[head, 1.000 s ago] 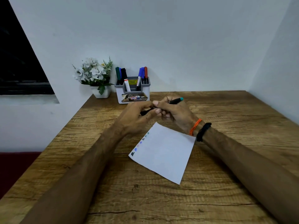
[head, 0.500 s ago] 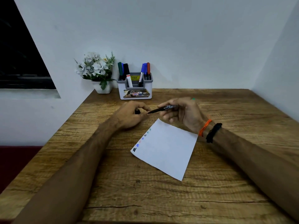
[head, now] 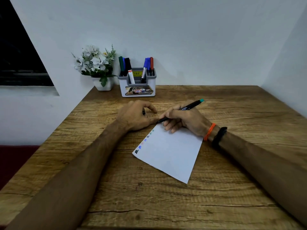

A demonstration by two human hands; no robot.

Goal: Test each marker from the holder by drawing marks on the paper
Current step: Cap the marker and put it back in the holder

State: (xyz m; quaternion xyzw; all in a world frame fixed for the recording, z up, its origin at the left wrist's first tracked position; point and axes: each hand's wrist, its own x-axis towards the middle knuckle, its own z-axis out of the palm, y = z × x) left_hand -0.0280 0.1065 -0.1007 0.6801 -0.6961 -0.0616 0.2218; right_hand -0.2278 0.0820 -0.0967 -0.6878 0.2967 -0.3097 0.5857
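Note:
A white sheet of paper (head: pixel 171 151) lies slanted on the wooden table, with several small coloured marks along its left edge. My right hand (head: pixel 184 119) grips a black marker (head: pixel 187 107) with a teal end, its tip at the paper's top corner. My left hand (head: pixel 135 116) rests on the table just left of that corner, fingers curled round the marker's black cap (head: pixel 143 112). A grey and white holder (head: pixel 137 83) at the back holds several markers in green, blue, black and red.
A white pot of white flowers (head: pixel 98 68) stands left of the holder against the wall. The table (head: pixel 149 196) meets walls at the back and right; its left edge drops off beside a dark window.
The cap came off into my left hand. My right hand turned the marker from level to a writing hold and lowered its tip to the paper's top corner.

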